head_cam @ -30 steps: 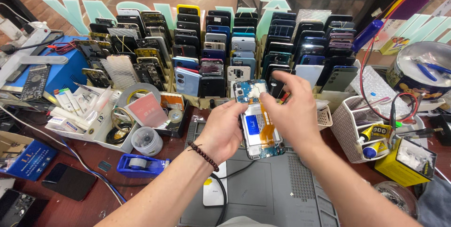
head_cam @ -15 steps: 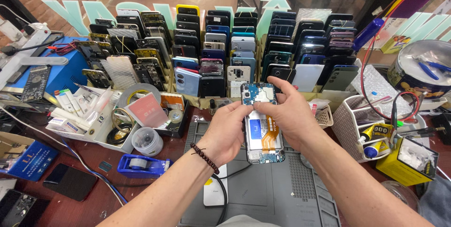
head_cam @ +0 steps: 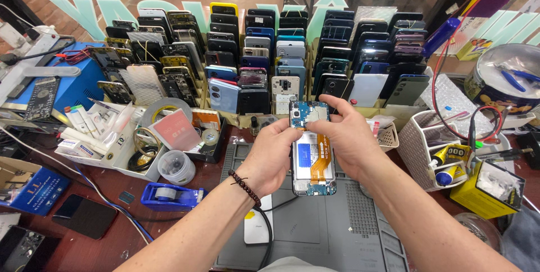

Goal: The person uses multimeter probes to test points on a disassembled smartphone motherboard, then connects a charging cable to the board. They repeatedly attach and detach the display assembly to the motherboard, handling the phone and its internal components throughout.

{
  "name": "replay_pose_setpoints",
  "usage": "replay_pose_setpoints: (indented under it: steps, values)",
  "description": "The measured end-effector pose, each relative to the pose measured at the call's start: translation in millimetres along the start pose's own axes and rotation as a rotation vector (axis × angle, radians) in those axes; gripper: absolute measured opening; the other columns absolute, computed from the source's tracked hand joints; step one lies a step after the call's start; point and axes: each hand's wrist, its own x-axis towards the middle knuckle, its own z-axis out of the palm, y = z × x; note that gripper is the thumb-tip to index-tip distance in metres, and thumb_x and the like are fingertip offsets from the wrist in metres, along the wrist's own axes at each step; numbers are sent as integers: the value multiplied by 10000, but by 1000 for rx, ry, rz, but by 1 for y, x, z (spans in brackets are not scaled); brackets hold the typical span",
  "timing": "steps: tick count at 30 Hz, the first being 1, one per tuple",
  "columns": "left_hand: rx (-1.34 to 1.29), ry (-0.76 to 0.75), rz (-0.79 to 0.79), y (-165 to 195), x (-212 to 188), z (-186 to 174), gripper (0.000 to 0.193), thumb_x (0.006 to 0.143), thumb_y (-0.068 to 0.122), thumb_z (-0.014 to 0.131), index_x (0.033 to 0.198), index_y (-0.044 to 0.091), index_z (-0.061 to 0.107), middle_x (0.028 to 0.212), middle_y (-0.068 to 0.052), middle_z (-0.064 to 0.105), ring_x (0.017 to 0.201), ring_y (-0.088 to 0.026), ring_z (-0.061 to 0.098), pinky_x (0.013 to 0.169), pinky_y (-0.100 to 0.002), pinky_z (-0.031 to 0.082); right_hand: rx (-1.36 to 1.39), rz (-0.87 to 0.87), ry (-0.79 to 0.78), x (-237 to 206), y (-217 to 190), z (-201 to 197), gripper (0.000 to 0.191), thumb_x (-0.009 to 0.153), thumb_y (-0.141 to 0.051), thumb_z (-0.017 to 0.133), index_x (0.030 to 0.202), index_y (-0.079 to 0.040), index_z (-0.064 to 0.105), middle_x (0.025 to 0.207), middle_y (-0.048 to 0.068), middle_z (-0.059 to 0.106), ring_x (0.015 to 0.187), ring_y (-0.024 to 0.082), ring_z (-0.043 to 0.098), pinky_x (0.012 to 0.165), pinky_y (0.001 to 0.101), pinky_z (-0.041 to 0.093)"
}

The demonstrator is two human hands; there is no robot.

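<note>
While both grip opened phone (head_cam: 313,156) | left hand (head_cam: 274,154) clasps its side | right hand (head_cam: 347,137) pinches top

Both forearms reach in from the bottom edge of the view and converge toward the middle, bare to the elbow. The left hand (head_cam: 274,151) is curled, its knuckles upward, with the thumb and forefinger pinched together at the fingertips; a dark beaded bracelet circles its wrist. The right hand (head_cam: 347,137) arches over from the right, palm down, its fingers bent and its forefinger and thumb pressed close beside the left hand's fingertips. The 2 hands nearly touch.
</note>
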Motion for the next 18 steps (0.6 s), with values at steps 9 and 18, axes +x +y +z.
replay_pose_setpoints:
  steps: [9,18]
  values:
    - [56,27,17,3,-7,3,214,992,74,561,1180,1,631,1042,-82,707,913,-142,700,794,-308,589,-54,-58,43,-4,4,7,734,805,39,690,1495,-11,446,1109,180,728,935,206,724,754,315,590]
    - [185,149,114,-7,-2,7,316,964,33,549,1277,22,597,1072,-84,719,906,-119,694,768,-278,578,-58,-92,55,-4,9,7,749,787,42,724,1480,-6,445,1108,158,743,949,177,728,761,291,598]
